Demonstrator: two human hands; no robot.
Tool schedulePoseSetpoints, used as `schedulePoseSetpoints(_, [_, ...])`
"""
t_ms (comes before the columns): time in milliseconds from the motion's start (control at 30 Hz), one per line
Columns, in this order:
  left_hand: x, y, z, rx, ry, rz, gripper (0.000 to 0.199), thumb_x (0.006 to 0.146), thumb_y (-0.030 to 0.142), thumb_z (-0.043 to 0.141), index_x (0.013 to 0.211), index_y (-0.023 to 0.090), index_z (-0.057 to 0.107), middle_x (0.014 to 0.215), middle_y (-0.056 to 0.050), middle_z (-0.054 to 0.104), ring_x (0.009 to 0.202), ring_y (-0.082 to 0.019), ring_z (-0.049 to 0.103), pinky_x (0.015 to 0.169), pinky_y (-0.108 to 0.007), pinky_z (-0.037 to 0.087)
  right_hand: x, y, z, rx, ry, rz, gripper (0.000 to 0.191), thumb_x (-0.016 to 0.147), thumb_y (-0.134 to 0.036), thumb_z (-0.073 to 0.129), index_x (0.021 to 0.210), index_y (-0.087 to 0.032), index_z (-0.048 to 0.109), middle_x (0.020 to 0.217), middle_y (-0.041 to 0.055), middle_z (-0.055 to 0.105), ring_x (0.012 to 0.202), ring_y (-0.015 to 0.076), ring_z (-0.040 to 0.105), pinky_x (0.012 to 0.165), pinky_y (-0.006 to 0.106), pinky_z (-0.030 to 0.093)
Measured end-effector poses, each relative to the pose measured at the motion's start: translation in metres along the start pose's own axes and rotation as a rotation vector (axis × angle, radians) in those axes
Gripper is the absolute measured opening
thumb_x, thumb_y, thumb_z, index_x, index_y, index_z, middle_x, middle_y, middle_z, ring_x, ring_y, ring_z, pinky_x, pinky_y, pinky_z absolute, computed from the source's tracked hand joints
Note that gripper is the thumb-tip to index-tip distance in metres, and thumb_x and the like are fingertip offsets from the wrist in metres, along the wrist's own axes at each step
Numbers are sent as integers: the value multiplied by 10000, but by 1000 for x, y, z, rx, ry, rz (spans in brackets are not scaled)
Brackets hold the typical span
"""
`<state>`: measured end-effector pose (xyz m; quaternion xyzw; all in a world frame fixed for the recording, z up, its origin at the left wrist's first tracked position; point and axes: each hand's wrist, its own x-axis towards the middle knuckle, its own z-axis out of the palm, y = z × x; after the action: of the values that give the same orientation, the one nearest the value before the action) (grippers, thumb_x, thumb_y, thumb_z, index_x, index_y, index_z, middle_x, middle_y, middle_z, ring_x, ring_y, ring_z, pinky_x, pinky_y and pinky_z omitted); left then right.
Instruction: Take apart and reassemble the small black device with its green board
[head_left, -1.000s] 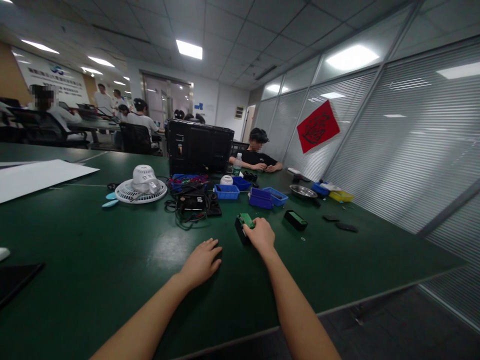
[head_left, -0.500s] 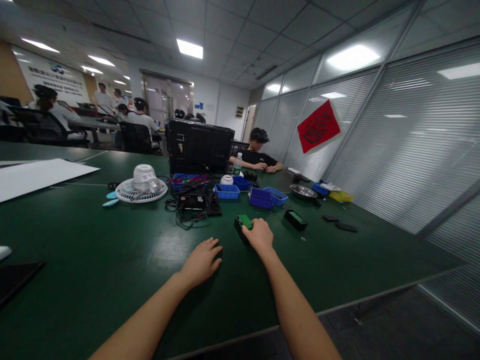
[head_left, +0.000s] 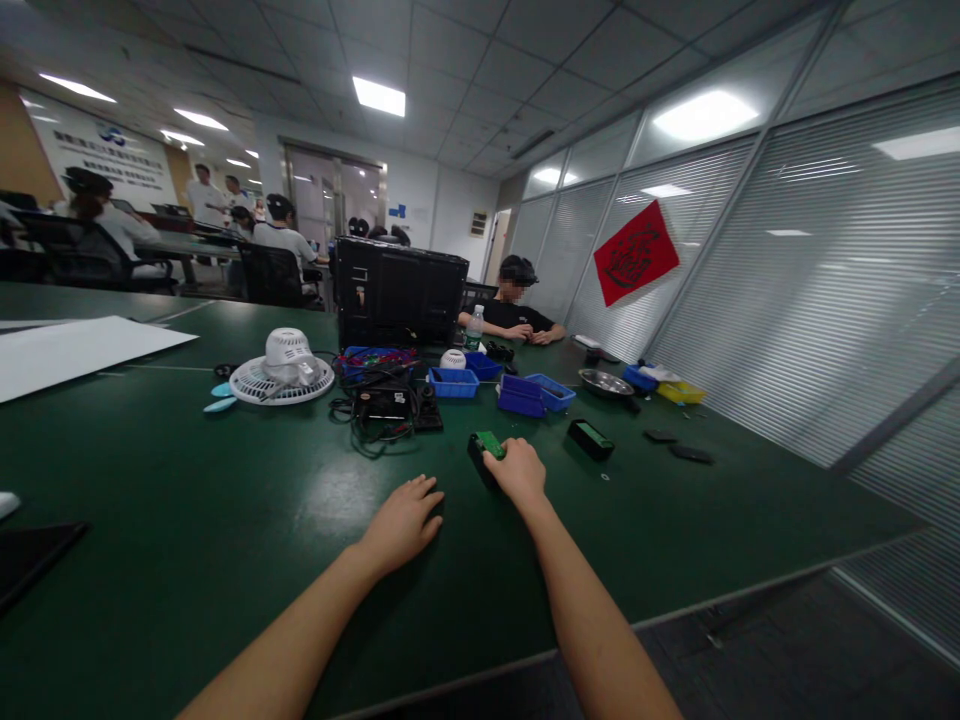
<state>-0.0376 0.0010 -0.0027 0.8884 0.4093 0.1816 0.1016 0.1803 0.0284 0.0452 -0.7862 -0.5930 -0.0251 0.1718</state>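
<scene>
My right hand [head_left: 519, 470] grips a black case with a green circuit board [head_left: 489, 443] showing in its top; the near end of the case is hidden by the hand. To the left, my left hand [head_left: 406, 520] lies palm down on the green table [head_left: 285, 560], fingers stretched out, holding nothing. A second black case with a green board [head_left: 591, 439] rests to the right of my right hand. Close to it lies a small pale ring [head_left: 605, 477].
Behind the hands are a black adapter box with cables [head_left: 386, 403], blue trays [head_left: 453, 382], a white fan [head_left: 282, 372] and a black monitor-like panel [head_left: 401, 295]. Right of them are a metal bowl [head_left: 604, 383] and flat black pieces [head_left: 690, 454]. A person [head_left: 517, 310] sits across the table.
</scene>
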Motion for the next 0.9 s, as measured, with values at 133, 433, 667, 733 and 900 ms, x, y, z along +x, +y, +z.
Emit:
schedulePoseSetpoints(133, [-1,1,-1,-2,-2,-6,404,804,317,458,1186,202,525,1329,-83,444,1246,-230,368,1042,-394,277,-1,0,2,-11,-24,7,420,756,-514,464,932,-161,609,1021,120,540,957,229,509,711,295,407])
schedulePoseSetpoints(433, [-1,-1,1,20,-6,3,404,810,318,450,1189,198,522,1331,-91,440,1243,-232,371,1043,-387,273,2,5,1,94,-98,-9,540,770,-619,379,1018,-187,586,1021,108,552,938,230,526,701,298,402])
schedulePoseSetpoints(667, [0,-1,0,17,-3,5,399,808,321,449,1180,199,528,1331,-91,439,1243,-239,370,1039,-393,278,11,11,7,223,-164,8,384,856,-348,308,1045,-184,599,1039,89,614,928,195,569,730,269,402])
schedulePoseSetpoints(733, [0,0,1,7,3,4,406,803,313,454,1189,202,518,1331,-86,441,1242,-238,372,1040,-392,277,10,8,11,230,-195,-20,390,846,-317,329,1113,-169,572,1059,96,617,932,197,577,742,267,408])
schedulePoseSetpoints(900, [1,0,2,-70,52,-68,547,792,340,470,1300,162,375,1329,-102,440,1231,-223,387,1029,-367,298,-1,-6,23,341,-242,-87,357,831,-379,410,1068,-174,580,951,85,651,718,167,621,608,242,444])
